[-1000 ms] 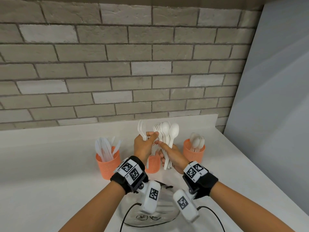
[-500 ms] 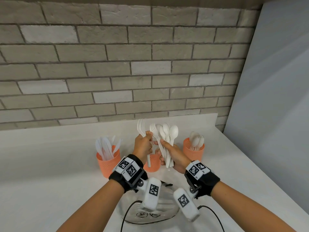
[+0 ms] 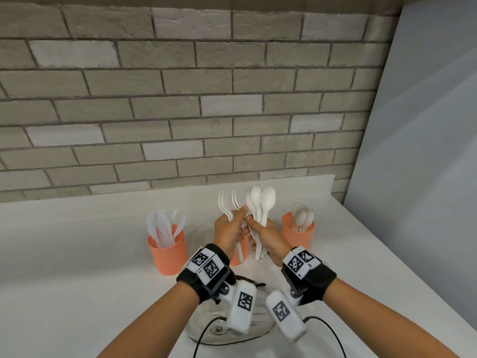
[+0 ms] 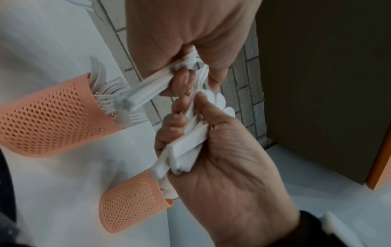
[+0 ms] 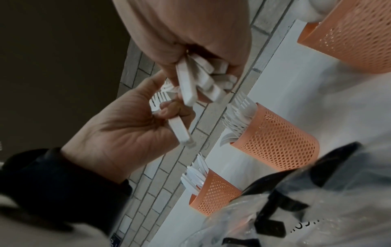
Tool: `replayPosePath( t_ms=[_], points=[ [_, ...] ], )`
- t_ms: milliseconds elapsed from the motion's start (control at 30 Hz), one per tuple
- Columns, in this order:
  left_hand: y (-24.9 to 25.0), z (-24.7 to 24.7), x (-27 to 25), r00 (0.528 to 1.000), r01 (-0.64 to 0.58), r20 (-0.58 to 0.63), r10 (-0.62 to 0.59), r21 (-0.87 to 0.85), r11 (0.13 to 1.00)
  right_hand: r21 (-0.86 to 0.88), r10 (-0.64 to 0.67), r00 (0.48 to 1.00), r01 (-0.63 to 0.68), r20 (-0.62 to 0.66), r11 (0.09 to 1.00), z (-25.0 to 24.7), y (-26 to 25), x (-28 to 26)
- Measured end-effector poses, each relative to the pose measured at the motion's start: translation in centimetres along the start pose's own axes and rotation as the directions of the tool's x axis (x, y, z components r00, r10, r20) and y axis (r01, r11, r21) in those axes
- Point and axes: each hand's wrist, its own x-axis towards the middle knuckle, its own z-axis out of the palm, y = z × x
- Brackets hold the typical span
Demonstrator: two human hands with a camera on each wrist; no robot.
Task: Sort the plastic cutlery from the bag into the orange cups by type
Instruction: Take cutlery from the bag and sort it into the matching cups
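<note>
My left hand grips a few white plastic forks upright, thumb pressed on the nearest one. Touching it, my right hand grips a bundle of white spoons, bowls up. Both hands are raised in front of the middle orange cup, which they mostly hide; it holds forks. The left orange cup holds knives, the right orange cup holds spoons. The wrist views show the fork handles in the left fist and the spoon handles in the right.
A crumpled clear plastic bag lies on the white counter under my wrists, with black cables across it. A brick wall stands behind the cups and a grey panel closes the right side.
One fork has tilted out of the right hand's bundle and passed to the left, where it now sits with the other forks. Both hands stay close together above the middle cup.
</note>
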Motion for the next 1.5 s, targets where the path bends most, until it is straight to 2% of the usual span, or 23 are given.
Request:
replayPosePath(
  t_ms=[333,633,733,867,933,1000,1067,1200,1367,1433,1500],
  points=[
    [-0.6,0.2,0.1,0.998,0.023,-0.061,-0.02,0.046,0.999,-0.006,0.009,1.0,-0.009,0.016,1.0,0.1,0.0,-0.4],
    [1.0,-1.7,1.6,0.97,-0.041,-0.238,0.044,0.015,0.999,-0.019,0.064,0.997,-0.065,-0.029,0.998,-0.5,0.1,-0.7],
    [0.9,-2.2,1.5,0.981,-0.05,-0.186,0.053,0.024,0.998,0.025,0.081,0.997,-0.081,0.02,0.996,-0.5,-0.2,-1.1],
    [0.8,-2.5,1.1,0.996,-0.081,0.022,0.081,0.025,0.996,0.07,0.094,0.981,-0.107,0.169,0.992,0.0,-1.2,-1.9],
    [0.9,-2.8,0.9,0.986,-0.082,0.148,0.077,0.026,0.996,0.077,0.118,0.949,-0.146,0.292,0.986,0.2,-1.7,-2.3],
    [1.1,-3.1,0.7,0.955,-0.06,0.294,0.046,0.038,0.997,0.067,0.162,0.894,-0.208,0.419,0.976,0.4,-2.2,-2.6],
    [1.2,-3.3,0.4,0.923,-0.021,0.385,0.001,0.047,0.999,0.073,0.208,0.834,-0.283,0.51,0.956,0.7,-2.4,-2.7],
    [1.3,-3.5,0.1,0.907,0.037,0.419,-0.037,0.008,0.999,0.004,0.292,0.765,-0.36,0.574,0.933,0.9,-2.6,-2.7],
    [1.4,-3.0,-0.2,0.928,0.039,0.372,-0.032,-0.009,0.999,-0.162,0.376,0.713,-0.352,0.592,0.922,0.8,-2.7,-2.5],
    [1.5,-2.5,-0.3,0.949,-0.006,0.316,-0.012,0.055,0.998,-0.2,0.375,0.751,-0.318,0.543,0.927,0.8,-2.8,-2.4],
    [1.5,-2.1,-0.2,0.973,-0.067,0.229,0.035,0.134,0.989,-0.254,0.323,0.835,-0.228,0.446,0.94,0.8,-2.9,-2.6]
  ],
)
